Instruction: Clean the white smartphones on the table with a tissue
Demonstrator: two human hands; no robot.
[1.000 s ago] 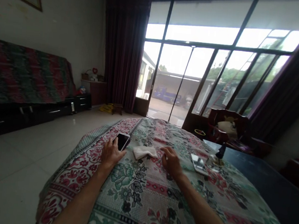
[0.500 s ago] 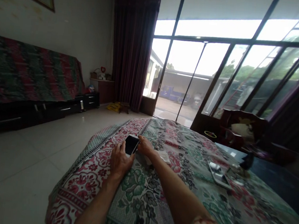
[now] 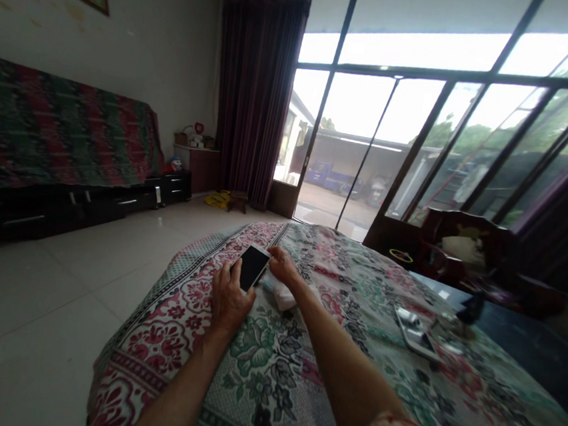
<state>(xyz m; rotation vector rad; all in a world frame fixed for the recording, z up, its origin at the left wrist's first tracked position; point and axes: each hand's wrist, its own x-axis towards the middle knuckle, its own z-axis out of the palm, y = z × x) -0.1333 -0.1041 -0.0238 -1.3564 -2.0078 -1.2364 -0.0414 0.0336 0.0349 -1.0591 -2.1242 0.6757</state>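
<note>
My left hand grips the near end of a white-edged phone with a dark screen, lifted slightly off the floral cloth. From the right, my right hand pinches the phone's far right edge. Just behind my right wrist lies a folded white cloth, partly hidden by the arm. Further right on the cloth a second phone rests flat, away from both hands.
A small glass dish with a dark object sits past the second phone, beside a dark tabletop. A wooden chair stands at the back right. Tiled floor and a covered sofa lie to the left.
My right hand left the white cloth and crossed left to the phone, taking its far edge. The phone has tilted up a little in my left hand. My head turned left.
</note>
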